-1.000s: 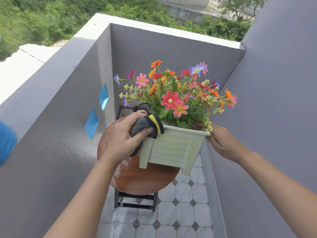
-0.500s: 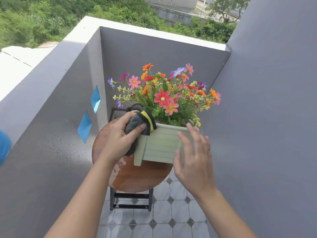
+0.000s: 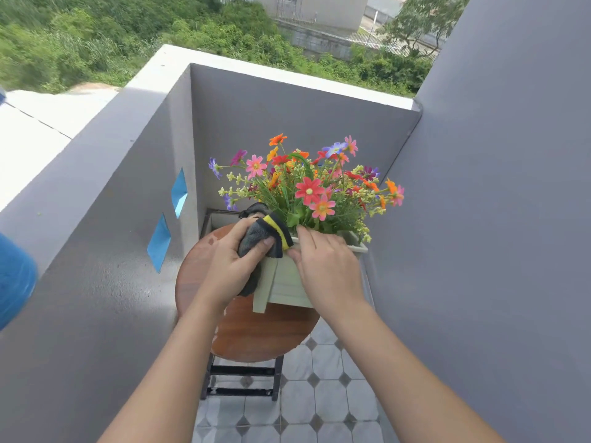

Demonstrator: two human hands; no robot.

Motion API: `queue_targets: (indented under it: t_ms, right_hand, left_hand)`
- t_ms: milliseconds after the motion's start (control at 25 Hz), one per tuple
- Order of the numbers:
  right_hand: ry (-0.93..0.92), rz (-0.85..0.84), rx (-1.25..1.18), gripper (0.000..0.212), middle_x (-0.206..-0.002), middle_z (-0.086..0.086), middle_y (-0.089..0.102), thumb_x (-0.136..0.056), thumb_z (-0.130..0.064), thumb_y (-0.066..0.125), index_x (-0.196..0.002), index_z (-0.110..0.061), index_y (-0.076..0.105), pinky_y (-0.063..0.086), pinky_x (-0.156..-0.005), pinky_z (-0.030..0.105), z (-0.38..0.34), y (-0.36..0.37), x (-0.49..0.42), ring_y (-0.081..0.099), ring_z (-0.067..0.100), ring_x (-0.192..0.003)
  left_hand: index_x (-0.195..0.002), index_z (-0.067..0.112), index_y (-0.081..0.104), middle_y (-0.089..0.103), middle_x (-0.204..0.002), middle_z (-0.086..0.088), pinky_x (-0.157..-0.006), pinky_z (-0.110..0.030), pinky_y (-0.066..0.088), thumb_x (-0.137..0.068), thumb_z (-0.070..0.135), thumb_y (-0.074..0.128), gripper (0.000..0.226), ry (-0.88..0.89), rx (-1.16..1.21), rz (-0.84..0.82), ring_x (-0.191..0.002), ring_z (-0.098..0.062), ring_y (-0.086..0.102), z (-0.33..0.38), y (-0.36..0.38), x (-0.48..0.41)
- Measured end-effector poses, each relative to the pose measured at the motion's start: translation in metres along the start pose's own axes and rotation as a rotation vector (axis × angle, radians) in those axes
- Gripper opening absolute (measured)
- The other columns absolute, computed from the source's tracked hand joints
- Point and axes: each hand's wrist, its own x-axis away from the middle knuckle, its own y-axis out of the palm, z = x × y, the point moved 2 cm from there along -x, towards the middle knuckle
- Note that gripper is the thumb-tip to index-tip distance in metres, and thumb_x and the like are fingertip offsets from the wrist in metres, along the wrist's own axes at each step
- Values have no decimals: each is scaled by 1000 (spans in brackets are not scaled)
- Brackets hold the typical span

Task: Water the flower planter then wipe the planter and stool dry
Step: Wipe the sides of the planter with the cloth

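Note:
A pale green planter (image 3: pixel 283 286) full of colourful flowers (image 3: pixel 308 190) stands on a round brown wooden stool (image 3: pixel 256 334). My left hand (image 3: pixel 228 270) grips a grey cloth (image 3: pixel 254 236) with a yellow and black edge, pressed against the planter's left end near the rim. My right hand (image 3: pixel 327 266) lies over the planter's front wall. Its fingers curl over the front rim and its thumb sits beside the cloth's edge. Much of the front wall is hidden by this hand. Wet patches shine on the stool top.
Grey balcony walls close in on the left, back and right. Two blue tape pieces (image 3: pixel 159 243) stick to the left wall. A blurred blue object (image 3: pixel 12 279) shows at the left edge. The stool's black frame (image 3: pixel 243 377) stands on a tiled floor (image 3: pixel 319 398).
My right hand left the planter's right end, crossed in front and now holds the front rim next to the cloth. My left hand has stayed at the left end with the cloth.

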Motion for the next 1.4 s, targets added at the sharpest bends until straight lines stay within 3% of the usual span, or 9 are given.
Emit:
queue_targets:
  t_ms: [240, 320, 480, 720, 840, 1000, 1120, 1240, 1400]
  right_hand:
    - [-20, 2, -188, 25, -70, 12, 67, -88, -28, 61, -85, -3, 65, 44, -61, 36, 15, 7, -10, 61, 33, -65]
    - [-15, 24, -218, 27, -73, 12, 68, -90, -29, 58, -89, -3, 66, 44, -63, 38, 17, 10, -12, 62, 33, -68]
    - [0, 145, -229, 40, -54, 8, 56, -93, -33, 50, -64, -6, 54, 37, -57, 34, 25, 16, -10, 53, 29, -53]
    - [-74, 311, -342, 56, -52, 5, 46, -98, -42, 26, -60, -6, 49, 29, -59, 33, 50, 20, -10, 44, 24, -52]
    - [-30, 353, -463, 57, -54, -1, 38, -98, -43, 26, -59, -7, 45, 24, -59, 29, 59, 21, -13, 35, 16, -54]
    - [15, 404, -548, 61, -52, 6, 42, -99, -43, 24, -57, -4, 45, 25, -59, 29, 68, 29, -2, 34, 16, -56]
    - [23, 413, -572, 61, -55, 0, 39, -99, -44, 23, -57, -5, 44, 22, -59, 25, 76, 29, -1, 33, 14, -56]
    - [49, 393, -601, 63, -57, -4, 34, -98, -46, 23, -56, -4, 42, 22, -58, 25, 81, 30, -4, 26, 7, -57]
    - [90, 432, -606, 65, -54, -1, 31, -98, -46, 24, -54, -1, 39, 19, -55, 25, 83, 30, -7, 23, 8, -56]
  left_hand:
    - [-96, 29, 61, 67, -83, 17, -76, -20, 47, -98, 25, 48, 14, -122, 214, 172, -79, 7, 59, -18, 15, 0]
    - [-89, 41, 65, 63, -81, 15, -76, -26, 45, -99, 37, 42, 26, -197, 216, 217, -72, 11, 56, -21, 21, 0]
    - [-88, 63, 60, 63, -83, 16, -84, -36, 46, -85, 63, 37, 23, -226, 173, 219, -77, 8, 57, -22, 30, 7]
    - [-107, 41, 58, 65, -97, 29, -82, -26, 46, -90, 56, 39, 29, -14, 64, 225, -93, 7, 58, -14, 43, 18]
    - [-95, 43, 56, 63, -81, 32, -65, -9, 39, -92, 51, 39, 19, 88, -35, 259, -76, 14, 55, -2, 48, 15]
    - [-81, 45, 53, 59, -68, 27, -56, -4, 34, -93, 48, 42, 16, 150, -148, 275, -63, 12, 51, -2, 48, 16]
    - [-82, 38, 54, 58, -67, 18, -62, -8, 36, -94, 41, 43, 17, -3, -123, 341, -70, 10, 52, -17, 43, -6]
    - [-88, 29, 57, 58, -75, 16, -71, -30, 38, -99, 40, 41, 22, -230, -124, 394, -86, -14, 59, -30, 40, -26]
    - [-87, 23, 56, 60, -74, -1, -61, -31, 36, -92, 58, 39, 39, 90, -201, 299, -74, -12, 58, -13, 54, -2]
